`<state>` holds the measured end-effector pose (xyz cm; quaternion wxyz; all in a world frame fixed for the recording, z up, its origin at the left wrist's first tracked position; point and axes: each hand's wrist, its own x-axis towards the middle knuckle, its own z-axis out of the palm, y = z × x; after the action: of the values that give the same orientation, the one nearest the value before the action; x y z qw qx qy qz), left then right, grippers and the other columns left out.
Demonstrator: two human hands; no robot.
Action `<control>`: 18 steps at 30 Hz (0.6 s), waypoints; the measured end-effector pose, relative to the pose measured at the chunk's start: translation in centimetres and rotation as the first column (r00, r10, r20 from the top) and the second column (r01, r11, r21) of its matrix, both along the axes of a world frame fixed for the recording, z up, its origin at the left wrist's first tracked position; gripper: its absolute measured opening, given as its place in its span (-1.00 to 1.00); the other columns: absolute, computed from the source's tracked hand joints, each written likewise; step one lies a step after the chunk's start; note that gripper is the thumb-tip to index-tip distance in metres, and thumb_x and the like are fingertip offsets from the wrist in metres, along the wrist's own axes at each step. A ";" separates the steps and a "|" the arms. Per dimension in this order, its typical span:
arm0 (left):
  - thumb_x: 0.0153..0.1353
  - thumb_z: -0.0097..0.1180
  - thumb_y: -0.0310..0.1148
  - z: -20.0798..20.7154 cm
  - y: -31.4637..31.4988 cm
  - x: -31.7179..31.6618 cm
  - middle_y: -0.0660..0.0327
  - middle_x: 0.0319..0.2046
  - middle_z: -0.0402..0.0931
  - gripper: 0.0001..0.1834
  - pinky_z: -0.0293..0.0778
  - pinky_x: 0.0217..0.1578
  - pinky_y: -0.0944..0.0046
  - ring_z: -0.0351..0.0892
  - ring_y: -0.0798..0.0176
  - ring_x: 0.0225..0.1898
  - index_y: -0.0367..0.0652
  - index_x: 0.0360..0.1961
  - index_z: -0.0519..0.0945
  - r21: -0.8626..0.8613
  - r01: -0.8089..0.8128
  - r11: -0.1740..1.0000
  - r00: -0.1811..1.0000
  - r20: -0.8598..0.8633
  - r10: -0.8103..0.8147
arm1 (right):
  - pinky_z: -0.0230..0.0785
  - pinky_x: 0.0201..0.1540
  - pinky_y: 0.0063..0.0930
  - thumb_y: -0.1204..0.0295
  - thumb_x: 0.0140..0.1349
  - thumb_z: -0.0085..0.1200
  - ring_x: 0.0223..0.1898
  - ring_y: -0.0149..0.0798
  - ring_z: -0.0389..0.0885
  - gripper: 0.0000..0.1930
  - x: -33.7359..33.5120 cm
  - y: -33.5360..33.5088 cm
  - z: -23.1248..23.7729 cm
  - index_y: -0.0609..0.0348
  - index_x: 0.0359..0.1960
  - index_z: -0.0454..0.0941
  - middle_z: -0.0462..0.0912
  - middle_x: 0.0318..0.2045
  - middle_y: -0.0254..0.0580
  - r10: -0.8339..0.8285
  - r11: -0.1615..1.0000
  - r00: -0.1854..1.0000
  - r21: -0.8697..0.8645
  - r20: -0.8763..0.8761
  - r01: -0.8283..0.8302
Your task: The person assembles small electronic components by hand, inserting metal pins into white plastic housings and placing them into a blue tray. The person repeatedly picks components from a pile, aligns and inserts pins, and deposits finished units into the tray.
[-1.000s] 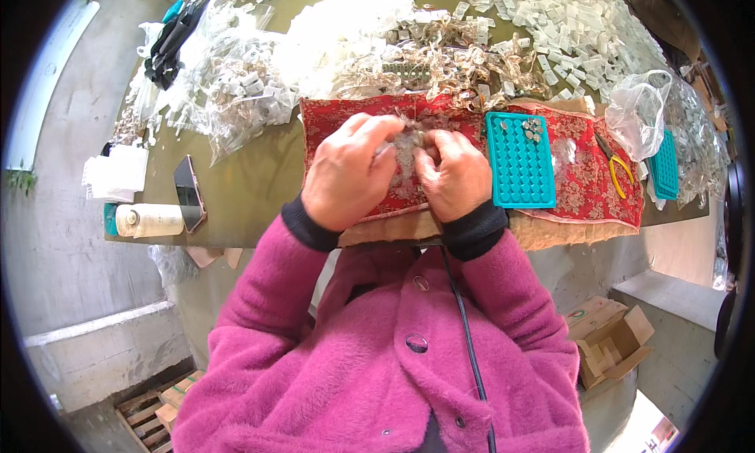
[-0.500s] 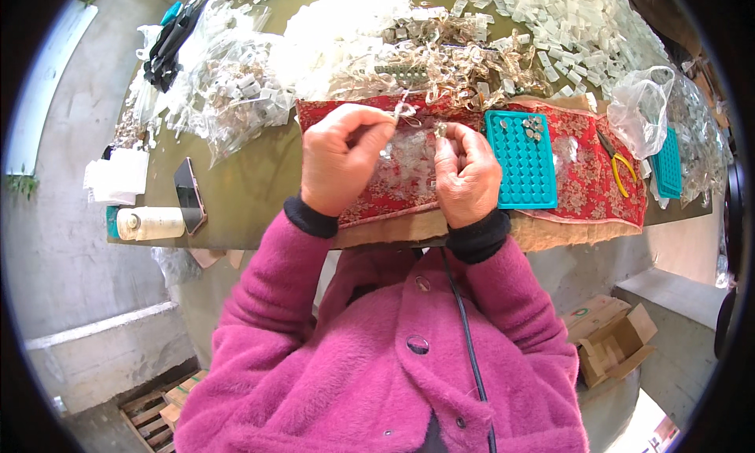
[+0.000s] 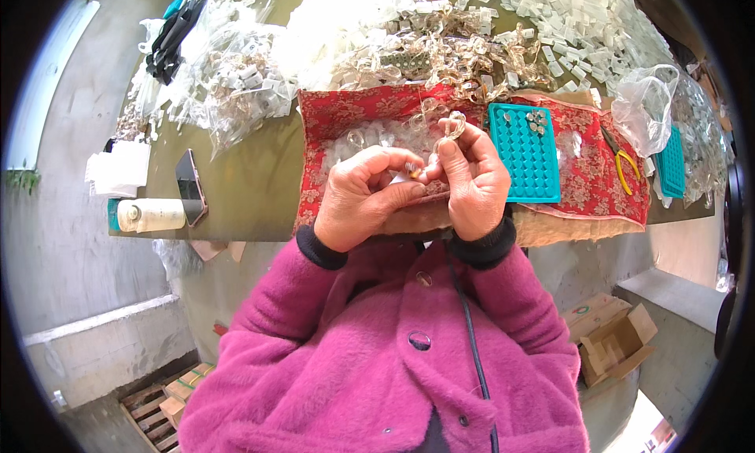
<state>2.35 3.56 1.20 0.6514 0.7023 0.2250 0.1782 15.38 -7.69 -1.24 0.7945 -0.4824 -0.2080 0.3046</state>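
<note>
My left hand (image 3: 366, 195) is closed in a pinch over the red patterned cloth (image 3: 321, 111). Between its thumb and forefinger is a small shiny piece (image 3: 412, 170), too small to name. Close beside it, my right hand (image 3: 476, 184) is closed on a clear, glassy looped piece (image 3: 454, 126), which sticks up past the thumb and forefinger. The fingertips of both hands nearly meet, and whether a strand joins the two pieces cannot be made out. Clear bits lie on the cloth beyond my left hand.
Right of my hands lies a teal dimpled tray (image 3: 523, 170) with several small round pieces. Yellow-handled pliers (image 3: 627, 170) rest farther right. Tangled clear-and-amber pieces (image 3: 472, 48) and white plastic pieces heap at the back. At left are a phone (image 3: 190, 187) and a cream bottle (image 3: 153, 215).
My left hand has moved right and nearer to me, bringing its fingertips to my right hand's. The looped piece now shows above my right fingers. The cloth's near edge is bunched nearer the hands.
</note>
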 end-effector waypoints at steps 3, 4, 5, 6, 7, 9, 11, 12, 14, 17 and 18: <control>0.22 0.44 -0.54 -0.3 0.3 -0.1 0.37 -0.31 0.62 -0.82 0.43 -0.38 0.46 0.45 0.59 -0.39 -0.24 -0.15 0.77 0.133 -0.042 0.990 0.999 0.037 0.037 | 0.58 -0.18 -0.56 0.51 0.53 0.12 -0.31 -0.47 0.61 -0.69 -0.2 -0.7 0.4 0.36 0.22 0.50 0.57 -0.12 -0.27 -0.044 0.999 0.997 -0.018 0.070 0.046; 0.21 0.45 -0.53 -0.2 0.4 -0.3 0.33 -0.31 0.63 -0.82 0.45 -0.36 0.43 0.48 0.54 -0.38 -0.23 -0.16 0.77 0.203 -0.030 0.979 0.999 0.039 0.023 | 0.57 -0.15 -0.56 0.51 0.52 0.13 -0.27 -0.47 0.62 -0.69 -0.1 -1.0 0.6 0.35 0.22 0.50 0.57 -0.09 -0.26 -0.063 0.997 0.993 -0.032 0.097 0.066; 0.20 0.45 -0.51 0.0 0.5 -0.4 0.30 -0.31 0.64 -0.81 0.47 -0.34 0.40 0.51 0.50 -0.36 -0.23 -0.16 0.77 0.263 -0.016 0.965 0.999 0.031 0.008 | 0.57 0.02 -0.43 0.50 0.47 0.20 -0.09 -0.31 0.66 -0.62 0.1 -1.3 0.8 0.32 0.26 0.50 0.59 0.03 -0.16 -0.103 0.983 0.975 -0.126 0.197 0.130; 0.18 0.46 -0.50 0.2 0.6 -0.6 0.27 -0.31 0.65 -0.81 0.49 -0.32 0.36 0.54 0.45 -0.35 -0.23 -0.17 0.77 0.315 -0.003 0.949 1.000 0.022 -0.004 | 0.55 0.05 -0.37 0.51 0.41 0.24 -0.04 -0.22 0.65 -0.58 0.4 -1.6 1.0 0.31 0.26 0.50 0.59 0.06 -0.12 -0.158 0.973 0.848 -0.068 0.506 0.222; 0.18 0.46 -0.49 0.4 0.6 -0.8 0.24 -0.31 0.65 -0.81 0.50 -0.30 0.34 0.56 0.41 -0.33 -0.23 -0.17 0.77 0.358 0.010 0.934 1.000 0.011 -0.015 | 0.54 0.09 -0.30 0.53 0.34 0.29 0.01 -0.14 0.64 -0.53 0.9 -2.1 1.1 0.30 0.26 0.51 0.60 0.08 -0.07 -0.174 0.954 0.641 -0.032 0.747 0.297; 0.17 0.46 -0.47 0.9 0.6 -1.1 0.19 -0.30 0.66 -0.81 0.52 -0.27 0.30 0.60 0.32 -0.31 -0.22 -0.18 0.77 0.431 0.034 0.902 0.999 -0.009 -0.034 | 0.47 0.22 -0.08 0.55 0.22 0.35 0.12 0.15 0.59 -0.50 1.3 -2.8 1.2 0.25 0.23 0.59 0.62 0.11 0.04 -0.095 0.969 0.413 -0.011 0.906 0.246; 0.18 0.46 -0.46 1.1 0.6 -1.3 0.18 -0.30 0.67 -0.82 0.53 -0.27 0.29 0.62 0.30 -0.30 -0.22 -0.19 0.77 0.434 0.049 0.899 0.998 0.001 -0.055 | 0.56 0.07 -0.17 0.59 0.25 0.33 0.00 0.06 0.67 -0.65 1.0 -2.9 0.9 0.23 0.09 0.67 0.68 -0.03 0.01 -0.042 0.996 0.464 -0.001 0.885 0.091; 0.18 0.46 -0.45 1.2 0.6 -1.3 0.18 -0.30 0.67 -0.82 0.53 -0.27 0.29 0.63 0.28 -0.29 -0.22 -0.20 0.78 0.439 0.055 0.897 0.998 0.011 -0.066 | 0.58 0.00 -0.21 0.61 0.26 0.32 -0.05 0.02 0.70 -0.69 0.6 -2.8 0.7 0.23 0.05 0.69 0.70 -0.09 0.00 -0.026 0.999 0.508 0.011 0.861 0.032; 0.17 0.48 -0.44 1.2 0.7 -1.4 0.18 -0.29 0.68 -0.82 0.53 -0.27 0.29 0.62 0.30 -0.30 -0.22 -0.21 0.78 0.424 0.049 0.904 0.996 0.043 -0.074 | 0.60 -0.07 -0.27 0.62 0.25 0.33 -0.11 -0.04 0.72 -0.69 0.2 -2.9 0.3 0.25 0.03 0.68 0.70 -0.13 -0.02 0.007 0.999 0.578 -0.034 0.816 0.036; 0.14 0.48 -0.56 1.2 0.6 -1.9 0.16 -0.21 0.69 -0.80 0.55 -0.17 0.33 0.64 0.34 -0.19 -0.27 -0.19 0.78 0.392 0.047 0.919 0.998 0.028 -0.063 | 0.61 -0.11 -0.32 0.64 0.24 0.34 -0.15 -0.10 0.74 -0.71 -0.7 -2.9 -0.1 0.25 0.00 0.67 0.70 -0.17 -0.03 0.027 0.997 0.695 -0.068 0.719 0.033; 0.12 0.48 -0.62 1.2 0.6 -2.1 0.16 -0.17 0.70 -0.77 0.56 -0.11 0.35 0.65 0.36 -0.14 -0.30 -0.17 0.77 0.379 0.050 0.924 0.998 0.014 -0.060 | 0.61 -0.11 -0.33 0.64 0.24 0.34 -0.16 -0.12 0.75 -0.72 -1.0 -2.9 -0.2 0.25 -0.01 0.67 0.70 -0.17 -0.04 0.033 0.996 0.735 -0.084 0.677 0.033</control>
<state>0.21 4.12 2.35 0.5112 0.8185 0.1584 0.2086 14.43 -10.61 -1.45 0.6417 -0.5954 -0.4691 0.1170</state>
